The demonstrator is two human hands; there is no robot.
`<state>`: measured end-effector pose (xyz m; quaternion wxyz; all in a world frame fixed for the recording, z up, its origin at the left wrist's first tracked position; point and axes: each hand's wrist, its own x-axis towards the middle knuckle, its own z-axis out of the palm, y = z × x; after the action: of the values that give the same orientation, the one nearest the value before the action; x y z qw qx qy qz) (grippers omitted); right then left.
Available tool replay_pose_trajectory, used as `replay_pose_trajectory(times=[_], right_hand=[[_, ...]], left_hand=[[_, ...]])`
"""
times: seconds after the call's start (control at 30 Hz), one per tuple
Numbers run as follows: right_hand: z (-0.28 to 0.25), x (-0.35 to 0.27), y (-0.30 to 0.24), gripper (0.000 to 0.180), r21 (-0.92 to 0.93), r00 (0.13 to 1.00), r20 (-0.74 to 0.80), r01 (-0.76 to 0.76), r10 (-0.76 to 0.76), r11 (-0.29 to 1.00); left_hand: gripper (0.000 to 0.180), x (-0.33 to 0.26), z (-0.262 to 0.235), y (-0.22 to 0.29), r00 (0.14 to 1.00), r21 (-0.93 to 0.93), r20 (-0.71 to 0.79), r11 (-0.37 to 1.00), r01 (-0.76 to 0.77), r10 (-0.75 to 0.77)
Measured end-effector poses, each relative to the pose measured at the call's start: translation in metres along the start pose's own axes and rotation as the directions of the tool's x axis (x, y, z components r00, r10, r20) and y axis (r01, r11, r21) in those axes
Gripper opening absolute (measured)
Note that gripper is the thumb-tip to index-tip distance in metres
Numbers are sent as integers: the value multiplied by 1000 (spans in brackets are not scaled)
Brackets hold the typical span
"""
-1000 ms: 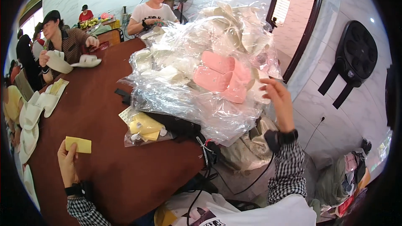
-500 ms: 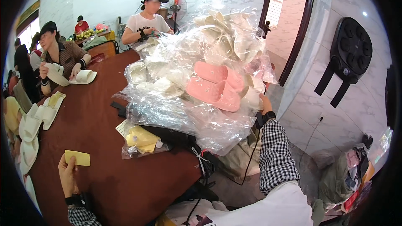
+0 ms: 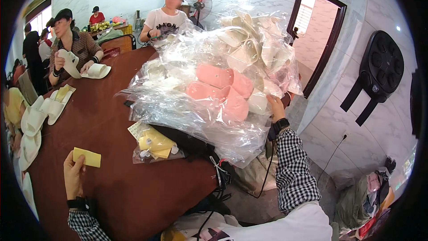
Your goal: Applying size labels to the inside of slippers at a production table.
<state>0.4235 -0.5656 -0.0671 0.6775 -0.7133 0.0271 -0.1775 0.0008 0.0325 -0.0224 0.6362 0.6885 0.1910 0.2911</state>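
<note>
My left hand [image 3: 75, 169], at the lower left over the table, pinches a small yellow card [image 3: 87, 157] between thumb and fingers. To the right, my right hand [image 3: 277, 107] grips the near right side of a heap of slippers in clear plastic bags [image 3: 243, 56]. Its fingers curl at a cream slipper [image 3: 257, 101] in a bag; the fingertips are partly hidden. A pair of pink slippers [image 3: 216, 91] in clear plastic lies on the near face of the heap, just left of that hand.
The heap stands on a brown table [image 3: 111, 116]. In front of it lies a small clear bag of yellow cards [image 3: 158, 143]. Cream slippers [image 3: 33, 120] line the left edge. A co-worker [image 3: 73, 44] at the far left handles cream slippers; another person [image 3: 167, 18] stands behind the heap.
The pink slippers have shifted left across the heap, and my right hand has moved slightly left with them. My left hand still holds the yellow card. The whole view has turned a little.
</note>
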Motion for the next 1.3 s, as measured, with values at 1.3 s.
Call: replay_pose_trajectory(times=[1.3], right_hand=[[-26,223,-34,34,-100,1000,-25,-6,4,995]], left_hand=[[11,5,-8,-3,969,66,-183,981,184,-169]])
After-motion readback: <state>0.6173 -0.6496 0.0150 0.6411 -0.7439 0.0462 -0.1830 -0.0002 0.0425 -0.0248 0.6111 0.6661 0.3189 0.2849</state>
